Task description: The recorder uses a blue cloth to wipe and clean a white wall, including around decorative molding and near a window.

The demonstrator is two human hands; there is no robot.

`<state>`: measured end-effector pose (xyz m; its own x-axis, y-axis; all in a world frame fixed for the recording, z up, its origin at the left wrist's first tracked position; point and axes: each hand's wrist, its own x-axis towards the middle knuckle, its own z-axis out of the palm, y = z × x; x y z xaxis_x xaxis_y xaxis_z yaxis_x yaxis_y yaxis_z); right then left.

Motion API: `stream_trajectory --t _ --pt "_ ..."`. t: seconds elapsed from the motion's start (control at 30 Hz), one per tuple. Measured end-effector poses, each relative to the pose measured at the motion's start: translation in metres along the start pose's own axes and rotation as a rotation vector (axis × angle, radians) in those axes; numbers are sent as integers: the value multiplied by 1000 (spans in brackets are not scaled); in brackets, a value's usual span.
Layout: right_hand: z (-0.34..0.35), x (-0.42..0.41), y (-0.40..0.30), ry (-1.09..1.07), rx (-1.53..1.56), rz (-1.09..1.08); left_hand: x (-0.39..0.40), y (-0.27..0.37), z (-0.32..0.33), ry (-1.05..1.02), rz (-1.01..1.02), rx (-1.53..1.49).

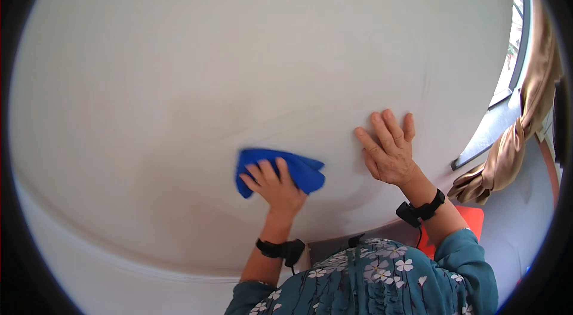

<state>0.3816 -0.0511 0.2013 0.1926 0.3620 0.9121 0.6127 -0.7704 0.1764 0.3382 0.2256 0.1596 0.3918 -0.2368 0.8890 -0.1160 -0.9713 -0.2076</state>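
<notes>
My left hand [277, 187] lies on a blue cloth [300, 169], its fingers spread over it, pressing it against a broad off-white surface [250, 46] that looks like a wall. The cloth is partly folded, with loose corners at its right side, and its outline is slightly blurred. To the right, my right hand [389, 149] rests against the same pale surface with its fingers apart and nothing in it. Each wrist wears a black strap with a small device and a cable. Faint shadows show on the surface around both hands.
At the right are a window [515, 46] with a sill [485, 131] and a twisted gold-brown curtain [508, 158]. Something red [472, 221] stands behind my right forearm. A curved moulding or edge [134, 261] runs along the surface's lower left.
</notes>
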Motion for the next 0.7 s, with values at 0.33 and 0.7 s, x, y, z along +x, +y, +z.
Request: stream_trajectory --t 0.33,0.7 --pt "-47 -16 33 111 -29 315 106 41 -33 112 37 -29" --pt "-56 -69 72 -48 -38 386 0 24 -16 -280 354 101"
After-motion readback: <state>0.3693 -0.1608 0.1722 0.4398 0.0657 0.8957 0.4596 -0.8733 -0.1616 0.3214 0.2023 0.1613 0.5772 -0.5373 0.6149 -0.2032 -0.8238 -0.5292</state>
